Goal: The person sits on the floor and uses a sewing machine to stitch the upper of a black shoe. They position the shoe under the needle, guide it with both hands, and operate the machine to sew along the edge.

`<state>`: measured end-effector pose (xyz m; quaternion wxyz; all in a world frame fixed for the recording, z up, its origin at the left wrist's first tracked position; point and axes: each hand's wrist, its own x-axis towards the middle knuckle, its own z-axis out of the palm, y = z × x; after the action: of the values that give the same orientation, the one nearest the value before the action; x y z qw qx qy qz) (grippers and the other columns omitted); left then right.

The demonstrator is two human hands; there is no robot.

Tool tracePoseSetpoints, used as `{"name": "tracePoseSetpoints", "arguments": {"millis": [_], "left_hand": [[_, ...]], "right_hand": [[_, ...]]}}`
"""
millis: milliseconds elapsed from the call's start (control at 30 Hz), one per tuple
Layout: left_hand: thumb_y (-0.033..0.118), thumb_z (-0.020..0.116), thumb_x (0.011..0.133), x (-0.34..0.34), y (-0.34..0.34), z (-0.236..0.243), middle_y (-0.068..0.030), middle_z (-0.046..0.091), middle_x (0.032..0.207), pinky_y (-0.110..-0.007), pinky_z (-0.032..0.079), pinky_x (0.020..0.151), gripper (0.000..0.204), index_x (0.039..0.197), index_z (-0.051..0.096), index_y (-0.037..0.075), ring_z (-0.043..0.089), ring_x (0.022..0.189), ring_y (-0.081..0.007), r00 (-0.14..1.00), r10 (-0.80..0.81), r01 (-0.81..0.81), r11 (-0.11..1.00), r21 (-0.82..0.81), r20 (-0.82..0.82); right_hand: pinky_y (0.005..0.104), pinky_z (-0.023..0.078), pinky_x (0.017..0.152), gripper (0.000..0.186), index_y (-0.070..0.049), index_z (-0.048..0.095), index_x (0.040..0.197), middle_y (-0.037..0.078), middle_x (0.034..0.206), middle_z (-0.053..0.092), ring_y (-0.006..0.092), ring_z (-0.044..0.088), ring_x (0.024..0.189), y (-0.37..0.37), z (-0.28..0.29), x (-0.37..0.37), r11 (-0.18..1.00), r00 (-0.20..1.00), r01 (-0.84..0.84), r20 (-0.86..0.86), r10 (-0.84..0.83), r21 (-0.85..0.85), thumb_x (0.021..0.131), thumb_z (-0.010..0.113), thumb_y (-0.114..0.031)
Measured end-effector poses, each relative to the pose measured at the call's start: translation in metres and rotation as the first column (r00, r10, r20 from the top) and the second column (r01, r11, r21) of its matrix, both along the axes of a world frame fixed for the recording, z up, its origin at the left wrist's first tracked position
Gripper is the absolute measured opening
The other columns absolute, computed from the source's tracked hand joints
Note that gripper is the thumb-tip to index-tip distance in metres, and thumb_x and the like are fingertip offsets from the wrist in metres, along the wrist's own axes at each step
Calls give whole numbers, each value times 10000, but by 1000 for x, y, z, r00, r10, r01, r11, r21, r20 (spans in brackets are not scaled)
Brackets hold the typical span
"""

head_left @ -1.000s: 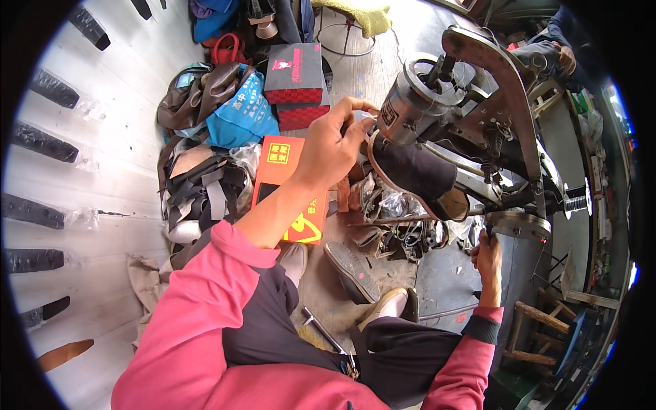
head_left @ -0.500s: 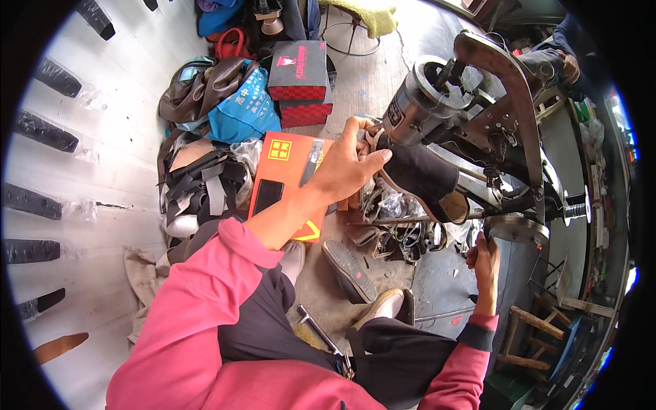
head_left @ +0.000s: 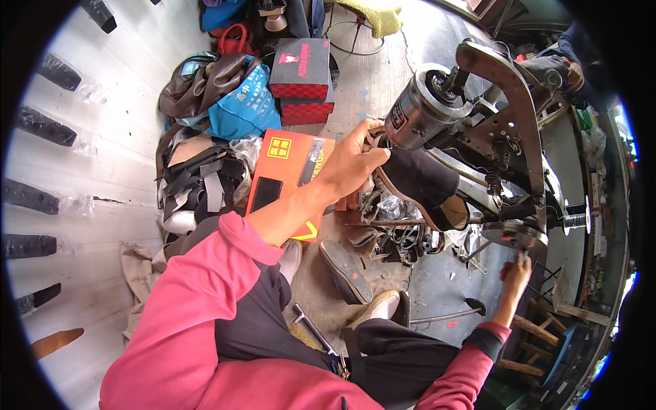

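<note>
A metal shoe-stitching machine [head_left: 430, 102] stands on the right, a dark ankle shoe [head_left: 420, 178] fitted under its steel cylinder. My left hand [head_left: 355, 157] grips the toe end of the shoe, fingers curled beside the cylinder's base; the fingertips are partly hidden. My right hand [head_left: 516, 273] is closed on a crank handle [head_left: 523, 256] below the machine's round hand wheel [head_left: 509, 232]. An orange box [head_left: 270, 164] with a black phone [head_left: 266, 195] on it lies left of my left arm.
Bags [head_left: 239, 102], stacked boxes [head_left: 301, 68] and scraps [head_left: 205, 178] sit at back left. A loose shoe [head_left: 342, 266] lies near my feet, a wooden stool [head_left: 529, 331] at lower right. Another person's hand [head_left: 574, 75] is at far upper right. Pale wall [head_left: 82, 171] on the left.
My right hand has swung right and a little downward with the crank, exposing a metal stand below the machine. My left fingers have shifted slightly on the shoe's toe.
</note>
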<state>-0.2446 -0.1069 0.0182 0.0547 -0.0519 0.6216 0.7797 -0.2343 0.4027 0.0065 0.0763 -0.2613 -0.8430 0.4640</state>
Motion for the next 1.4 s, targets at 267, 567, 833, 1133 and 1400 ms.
{"name": "tracePoseSetpoints", "arguments": {"millis": [267, 567, 833, 1133, 1400], "left_hand": [[193, 626, 938, 0, -4, -6, -40, 534, 795, -279, 480, 482, 573, 1447, 414, 36, 536, 529, -101, 998, -55, 55, 993, 103, -4], [159, 620, 967, 4, -11, -9, -16, 526, 892, -274, 519, 547, 594, 1506, 383, 80, 510, 645, -66, 976, -195, 211, 956, 202, -98], [125, 580, 1008, 4, -12, -8, -16, 563, 923, -272, 527, 567, 570, 1531, 359, 87, 473, 642, -63, 971, -226, 236, 953, 192, -74], [144, 598, 1001, 6, -11, 0, -33, 566, 911, -270, 511, 541, 551, 1506, 385, 88, 449, 625, -66, 976, -216, 211, 942, 261, -13], [134, 615, 968, 6, -8, 3, 26, 408, 766, -312, 560, 510, 609, 1506, 350, 30, 395, 559, -53, 981, -190, 170, 929, 329, 31]], "right_hand": [[267, 472, 514, 436, -30, 619, 936, 61, 696, 637, 132, 608, 552, -94, 15, 17, 939, 940, -337, 30, 339, -66, 1045, 565, -449], [258, 365, 424, 286, -99, 590, 936, 43, 632, 603, 114, 520, 464, -5, 7, 3, 995, 998, 64, 7, -63, -83, 1047, 584, -362], [267, 490, 543, 371, -25, 636, 919, 60, 719, 656, 133, 616, 564, -87, 19, 16, 900, 908, -411, -155, 390, -147, 1037, 617, -376], [270, 406, 442, 280, -87, 617, 1000, 48, 653, 624, 120, 559, 490, -14, -10, 2, 996, 998, -46, 29, 49, -76, 1046, 590, -363], [262, 504, 578, 388, -24, 645, 912, 60, 750, 662, 123, 630, 615, -82, 33, 15, 926, 902, -377, -232, 363, -15, 1046, 593, -385]]}}
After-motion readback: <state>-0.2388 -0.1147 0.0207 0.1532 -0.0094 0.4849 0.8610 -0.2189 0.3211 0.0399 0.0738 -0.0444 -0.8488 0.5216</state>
